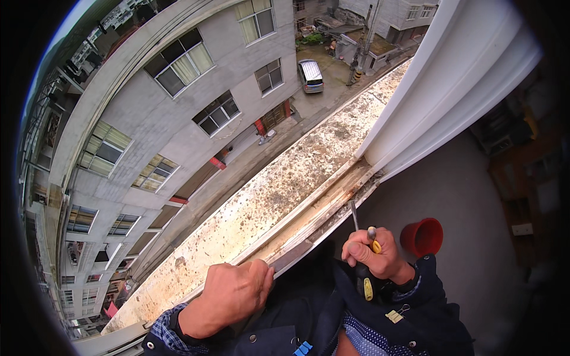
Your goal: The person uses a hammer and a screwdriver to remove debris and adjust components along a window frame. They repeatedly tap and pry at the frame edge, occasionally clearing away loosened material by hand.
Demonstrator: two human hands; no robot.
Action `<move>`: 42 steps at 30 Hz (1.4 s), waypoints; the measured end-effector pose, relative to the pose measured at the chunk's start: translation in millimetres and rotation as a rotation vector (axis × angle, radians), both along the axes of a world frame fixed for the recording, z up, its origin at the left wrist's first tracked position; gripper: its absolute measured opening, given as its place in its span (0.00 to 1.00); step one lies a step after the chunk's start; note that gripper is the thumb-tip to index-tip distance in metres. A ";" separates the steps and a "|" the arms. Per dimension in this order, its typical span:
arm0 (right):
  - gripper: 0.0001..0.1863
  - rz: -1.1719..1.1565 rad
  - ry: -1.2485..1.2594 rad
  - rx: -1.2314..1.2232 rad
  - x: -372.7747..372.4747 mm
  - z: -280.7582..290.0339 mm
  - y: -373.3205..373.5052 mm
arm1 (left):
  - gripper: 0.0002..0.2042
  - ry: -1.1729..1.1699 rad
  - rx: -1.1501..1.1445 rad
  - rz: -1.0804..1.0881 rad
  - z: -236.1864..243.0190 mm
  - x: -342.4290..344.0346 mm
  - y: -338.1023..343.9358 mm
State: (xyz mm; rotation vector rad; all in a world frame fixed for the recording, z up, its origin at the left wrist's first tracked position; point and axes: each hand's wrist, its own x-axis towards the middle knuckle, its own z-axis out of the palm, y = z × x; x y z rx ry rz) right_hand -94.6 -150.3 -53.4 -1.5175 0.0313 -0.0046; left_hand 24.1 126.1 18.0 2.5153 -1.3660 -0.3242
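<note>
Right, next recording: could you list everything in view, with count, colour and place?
Window frame: one, white, upper right
Window track: one, worn brown and white, diagonal across the centre
Ledge: one, cream with dark specks, outside the track
Screwdriver: at least one, metal shaft, black-and-yellow handle, tip near the track
Bucket: one, red, right of centre
Floor: one, grey, right
Furniture: uncountable, brown, dim far right
Buildings: several, grey, outside
Car: one, silver, upper centre
Blue clip: one, blue, on the jacket
Yellow clip: one, yellow, on the jacket
Jacket: one, dark blue, bottom
Left hand: one, bare, at the track
Right hand: one, bare, gripping the screwdriver
</note>
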 end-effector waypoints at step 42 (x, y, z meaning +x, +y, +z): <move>0.30 -0.042 0.003 0.112 -17.3 6.7 6.4 | 0.14 0.014 -0.516 -0.389 1.2 -22.1 -94.8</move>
